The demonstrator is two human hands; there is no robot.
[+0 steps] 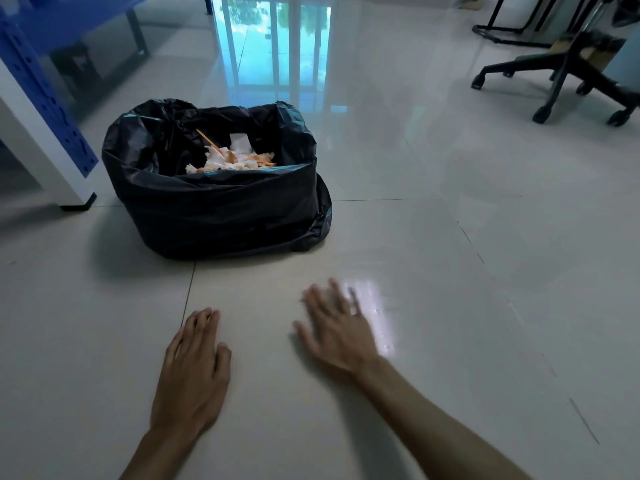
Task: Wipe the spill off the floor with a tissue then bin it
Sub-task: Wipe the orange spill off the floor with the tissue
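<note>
No tissue in either hand as I look down; the only ones I can see are the crumpled white tissues [231, 160], stained orange, lying inside the bin [221, 209], with a thin stick poking up among them. The bin is lined with a black bag [298, 133] folded over its rim, and it stands on the floor [450, 237] straight ahead of me, a little to the left. Whether any spill remains, I can't tell: there's a bright glossy patch [374, 306] on the tiles just beside my right hand [337, 332], and it could be wet sheen or only reflected light. That right hand is blurred, palm down, fingers [332, 289] spread and holding nothing, low over the floor; whether it touches the tile I can't make out. My left hand [194, 368] is sharper, also palm down and empty, its fingers [202, 323] loosely together and extended, pointing toward the bin, near a tile seam. The two hands sit side by side, apart from one another, both short of the bin. Further out, a blue and white frame leg [48, 133] stands to the left of the bin, a window reflection [273, 46] shines on the tiles behind it, and the black wheeled base of a chair [568, 77] sits far off to the right.
</note>
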